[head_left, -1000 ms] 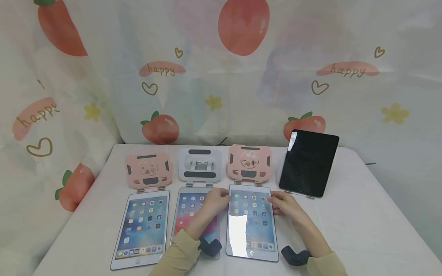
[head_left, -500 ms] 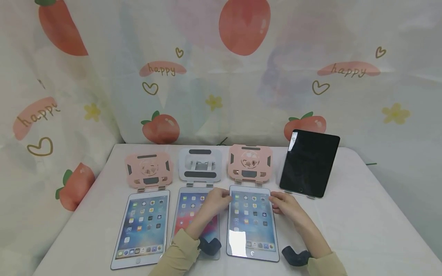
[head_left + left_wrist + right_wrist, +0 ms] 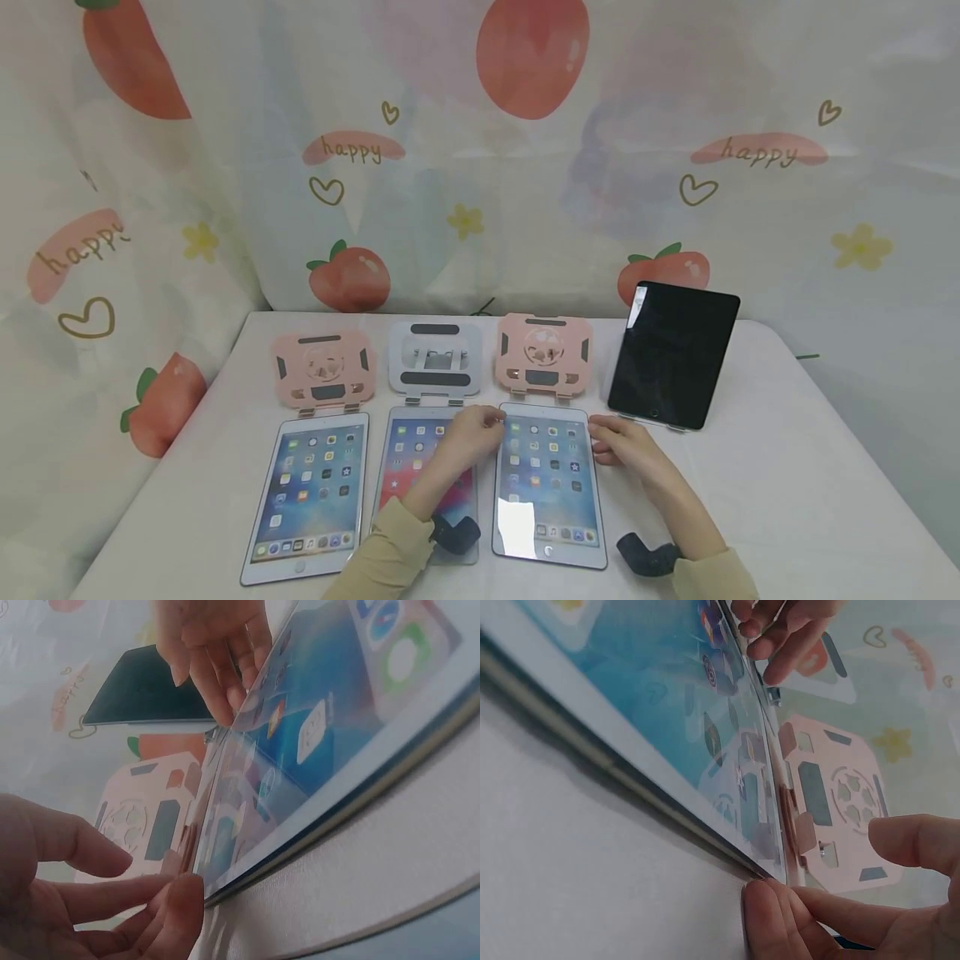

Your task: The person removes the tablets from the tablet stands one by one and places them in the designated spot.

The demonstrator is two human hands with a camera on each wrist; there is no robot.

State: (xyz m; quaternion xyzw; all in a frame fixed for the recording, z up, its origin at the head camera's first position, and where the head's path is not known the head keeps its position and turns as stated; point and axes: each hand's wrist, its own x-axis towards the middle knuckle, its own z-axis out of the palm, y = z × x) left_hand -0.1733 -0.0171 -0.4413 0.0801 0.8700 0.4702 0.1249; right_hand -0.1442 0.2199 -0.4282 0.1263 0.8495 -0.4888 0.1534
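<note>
In the head view a white tablet (image 3: 555,467) with a lit home screen lies face up, its top edge towards a pink folding stand (image 3: 543,354). My left hand (image 3: 474,435) is at the tablet's upper left corner. Its fingertips lie against the edge in the left wrist view, with the thumb (image 3: 105,851) raised off the glass. By the upper right corner is my right hand (image 3: 630,448), fingers loosely bent. In the right wrist view its fingertips (image 3: 765,911) are close by the corner and the thumb stands away. Neither hand grips the tablet.
Left of it lie a tablet with a red-and-blue screen (image 3: 397,475), partly under my left arm, and another white tablet (image 3: 307,492). Behind them stand a light grey stand (image 3: 435,358) and a pink stand (image 3: 324,367). A black-screened tablet (image 3: 673,354) leans at the back right.
The tablet shifted very slightly towards me at first, then stayed still. My left thumb has lifted, and my right hand has drawn a little to the right, away from the tablet's edge.
</note>
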